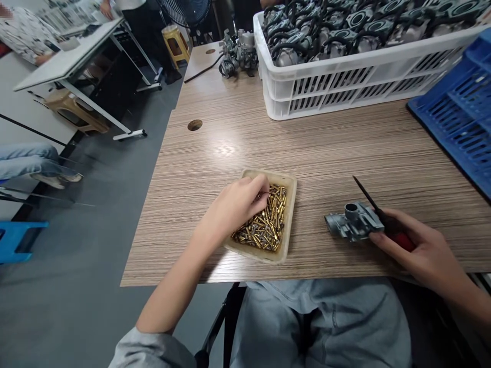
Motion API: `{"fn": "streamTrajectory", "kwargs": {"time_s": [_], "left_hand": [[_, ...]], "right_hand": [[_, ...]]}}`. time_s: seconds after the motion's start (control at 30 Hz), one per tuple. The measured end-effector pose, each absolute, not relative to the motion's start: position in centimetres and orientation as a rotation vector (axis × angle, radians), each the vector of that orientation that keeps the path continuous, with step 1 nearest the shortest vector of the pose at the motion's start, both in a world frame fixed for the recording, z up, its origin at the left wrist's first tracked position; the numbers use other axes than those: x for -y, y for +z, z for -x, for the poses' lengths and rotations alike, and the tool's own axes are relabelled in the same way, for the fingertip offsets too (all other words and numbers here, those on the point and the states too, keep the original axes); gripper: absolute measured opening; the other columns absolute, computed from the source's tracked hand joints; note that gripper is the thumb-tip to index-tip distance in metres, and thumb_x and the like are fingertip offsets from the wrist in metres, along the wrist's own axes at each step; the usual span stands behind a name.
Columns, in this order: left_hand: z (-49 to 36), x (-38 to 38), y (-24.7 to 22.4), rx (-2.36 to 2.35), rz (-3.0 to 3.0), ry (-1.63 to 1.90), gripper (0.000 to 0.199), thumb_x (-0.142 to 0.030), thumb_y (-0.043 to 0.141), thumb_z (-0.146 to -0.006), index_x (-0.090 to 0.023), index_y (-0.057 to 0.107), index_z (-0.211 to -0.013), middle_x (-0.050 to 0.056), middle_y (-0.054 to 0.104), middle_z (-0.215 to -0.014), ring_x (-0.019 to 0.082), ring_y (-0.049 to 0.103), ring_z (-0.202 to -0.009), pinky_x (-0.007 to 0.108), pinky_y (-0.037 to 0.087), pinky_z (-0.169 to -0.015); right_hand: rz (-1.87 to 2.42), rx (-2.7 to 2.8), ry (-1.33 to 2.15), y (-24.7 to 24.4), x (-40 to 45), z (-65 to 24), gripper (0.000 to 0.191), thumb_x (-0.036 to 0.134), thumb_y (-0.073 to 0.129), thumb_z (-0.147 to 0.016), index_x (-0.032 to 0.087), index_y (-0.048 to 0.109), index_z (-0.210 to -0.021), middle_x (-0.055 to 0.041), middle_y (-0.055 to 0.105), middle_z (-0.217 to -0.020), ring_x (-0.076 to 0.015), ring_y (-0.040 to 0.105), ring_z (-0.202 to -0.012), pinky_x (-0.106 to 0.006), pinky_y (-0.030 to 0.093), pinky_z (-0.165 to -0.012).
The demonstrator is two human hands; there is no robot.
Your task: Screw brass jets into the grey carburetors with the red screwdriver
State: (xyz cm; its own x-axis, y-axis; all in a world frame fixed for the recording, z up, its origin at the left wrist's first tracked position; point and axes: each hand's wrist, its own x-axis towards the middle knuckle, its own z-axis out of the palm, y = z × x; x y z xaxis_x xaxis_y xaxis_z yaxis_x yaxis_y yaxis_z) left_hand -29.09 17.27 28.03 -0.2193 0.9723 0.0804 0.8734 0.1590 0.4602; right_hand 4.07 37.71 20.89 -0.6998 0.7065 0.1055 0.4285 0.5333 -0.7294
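Observation:
My left hand (240,204) is over a shallow cream tray (290,214) full of small brass screw-like parts (268,225). Its fingers are pinched together at the parts; what they hold, if anything, is too small to name. On the right, my right hand (425,250) has its thumb and fingers around a grey metal carburetor body (355,222). The same hand also holds a screwdriver (399,235) with a red and black handle, its dark shaft pointing up and left behind the carburetor.
A white crate (326,87) packed with carburetors stands at the back, beside a blue crate (452,112) on the right. More carburetors (240,53) sit left of the white crate. The wooden table (215,158) has round holes. People are at another table (72,56).

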Motion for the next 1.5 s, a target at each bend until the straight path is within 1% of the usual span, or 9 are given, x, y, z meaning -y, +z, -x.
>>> {"fn": "streamTrajectory", "kwargs": {"time_s": [0.17,0.37,0.53,0.7,0.8,0.87,1.13,1.33,1.5], "left_hand": [[29.3,-17.2,28.1,-2.131,-1.801,0.854,0.004,-0.023,0.058,-0.103,-0.022,0.062,-0.103,0.002,0.074,-0.095,0.014,0.067,-0.082,0.029,0.050,-0.075],[29.5,-17.2,28.1,-2.035,-1.798,0.966,0.007,-0.024,0.062,-0.102,-0.021,0.067,-0.102,0.003,0.077,-0.098,0.015,0.069,-0.085,0.030,0.054,-0.080],[28.7,-15.7,29.9,-1.912,-1.750,0.804,0.016,-0.024,0.056,-0.104,-0.022,0.072,-0.108,0.004,0.079,-0.109,0.017,0.073,-0.098,0.032,0.057,-0.090],[27.7,-13.3,30.6,-1.818,-1.723,0.481,0.022,-0.020,0.051,-0.105,-0.023,0.073,-0.106,0.004,0.077,-0.101,0.017,0.071,-0.088,0.029,0.055,-0.079],[27.4,-12.9,30.0,-1.789,-1.775,0.386,0.025,-0.016,0.051,-0.104,-0.023,0.074,-0.099,0.005,0.073,-0.102,0.018,0.069,-0.094,0.029,0.053,-0.083],[27.2,-13.1,29.7,-1.773,-1.775,0.362,0.024,-0.016,0.052,-0.103,-0.022,0.074,-0.096,0.005,0.072,-0.104,0.018,0.067,-0.098,0.030,0.052,-0.085],[26.6,-13.6,29.5,-1.759,-1.725,0.339,0.022,-0.017,0.053,-0.103,-0.021,0.074,-0.097,0.005,0.072,-0.102,0.018,0.066,-0.096,0.030,0.052,-0.086],[26.5,-13.6,29.3,-1.782,-1.729,0.366,0.021,-0.020,0.055,-0.104,-0.021,0.075,-0.097,0.005,0.071,-0.101,0.018,0.067,-0.096,0.031,0.053,-0.087],[26.5,-13.5,29.4,-1.794,-1.760,0.382,0.022,-0.019,0.053,-0.104,-0.021,0.075,-0.097,0.005,0.071,-0.101,0.018,0.067,-0.096,0.031,0.054,-0.087]], "right_hand": [[0.920,2.366,1.015,21.0,-37.6,-4.0,0.045,0.055,0.077,-0.084,0.026,0.075,-0.118,-0.0019,0.080,-0.105,-0.0232,0.076,-0.092,-0.028,0.057,-0.084],[0.910,2.355,1.046,21.1,-37.5,-3.8,0.044,0.055,0.077,-0.083,0.025,0.075,-0.116,-0.0029,0.080,-0.104,-0.0245,0.075,-0.092,-0.030,0.058,-0.085],[0.970,2.352,1.109,21.6,-37.3,-3.7,0.044,0.054,0.076,-0.086,0.023,0.074,-0.118,-0.0041,0.078,-0.098,-0.0236,0.073,-0.087,-0.030,0.058,-0.080],[0.946,2.381,1.125,22.0,-37.2,-3.7,0.043,0.053,0.074,-0.090,0.023,0.073,-0.120,-0.0043,0.077,-0.101,-0.0238,0.072,-0.091,-0.029,0.056,-0.081],[0.933,2.380,1.132,21.8,-37.3,-3.8,0.043,0.052,0.073,-0.091,0.023,0.073,-0.121,-0.0046,0.076,-0.104,-0.0238,0.071,-0.092,-0.029,0.056,-0.083],[0.929,2.387,1.148,21.8,-37.3,-3.8,0.042,0.052,0.073,-0.091,0.023,0.073,-0.122,-0.0047,0.076,-0.104,-0.0236,0.071,-0.091,-0.029,0.055,-0.083],[0.905,2.372,1.194,22.1,-37.0,-3.7,0.042,0.051,0.072,-0.095,0.022,0.071,-0.124,-0.0060,0.076,-0.107,-0.0237,0.070,-0.095,-0.030,0.054,-0.086],[0.865,2.331,1.179,21.5,-37.2,-3.6,0.046,0.056,0.074,-0.091,0.026,0.072,-0.125,-0.0047,0.077,-0.109,-0.0262,0.072,-0.096,-0.036,0.058,-0.088],[0.862,2.335,1.175,21.4,-37.2,-3.7,0.046,0.057,0.073,-0.092,0.025,0.073,-0.125,-0.0047,0.078,-0.108,-0.0266,0.073,-0.096,-0.036,0.059,-0.087]]}}
